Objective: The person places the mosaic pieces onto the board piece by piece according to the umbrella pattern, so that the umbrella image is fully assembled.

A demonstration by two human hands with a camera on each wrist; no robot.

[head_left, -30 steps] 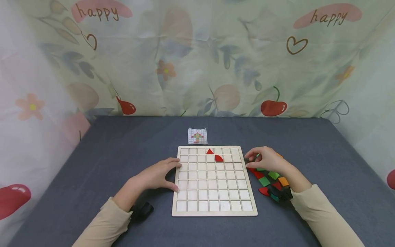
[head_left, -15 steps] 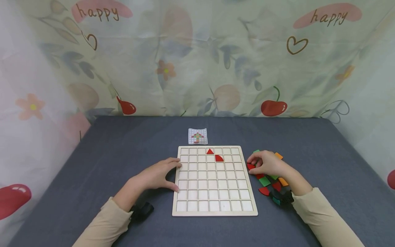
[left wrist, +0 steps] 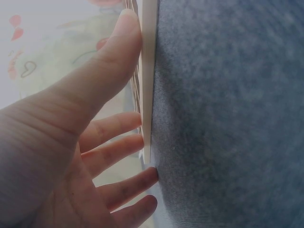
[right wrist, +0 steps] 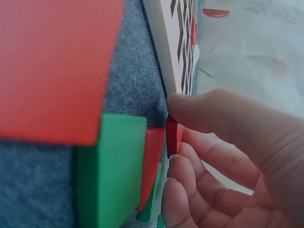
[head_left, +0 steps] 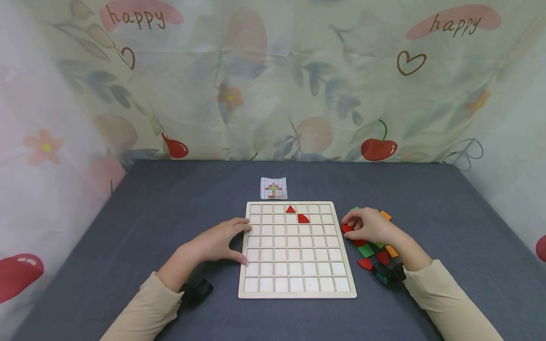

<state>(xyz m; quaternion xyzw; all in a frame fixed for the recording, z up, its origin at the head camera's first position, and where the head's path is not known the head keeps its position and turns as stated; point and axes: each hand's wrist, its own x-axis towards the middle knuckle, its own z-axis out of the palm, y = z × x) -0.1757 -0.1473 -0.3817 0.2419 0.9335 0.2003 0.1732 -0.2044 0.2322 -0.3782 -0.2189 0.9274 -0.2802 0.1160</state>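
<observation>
A pale wooden grid board (head_left: 298, 293) lies flat on the cloth. It bears a red triangle (head_left: 290, 209) in its far row and a red quarter-circle piece (head_left: 303, 218) one row nearer. My left hand (head_left: 215, 241) rests along the board's left edge, thumb and fingers spread; the left wrist view has the thumb (left wrist: 111, 57) at the rim. Beside the board's right edge, my right hand (head_left: 368, 225) pinches a red piece (right wrist: 172, 136) between thumb and fingertips. In the head view that red piece has a rounded outline and is partly hidden by the fingers.
Several red, green and orange pieces lie under and around the right hand, among them a green square (head_left: 365, 250) and an orange piece (head_left: 391, 251). A small printed pattern card (head_left: 274, 188) lies beyond the board. A patterned curtain (head_left: 273, 94) hangs behind the table.
My right hand has moved slightly right and nearer, its fingers closing on a red piece at the pile's left edge. Over the last half second it has barely moved. My left hand stays put.
</observation>
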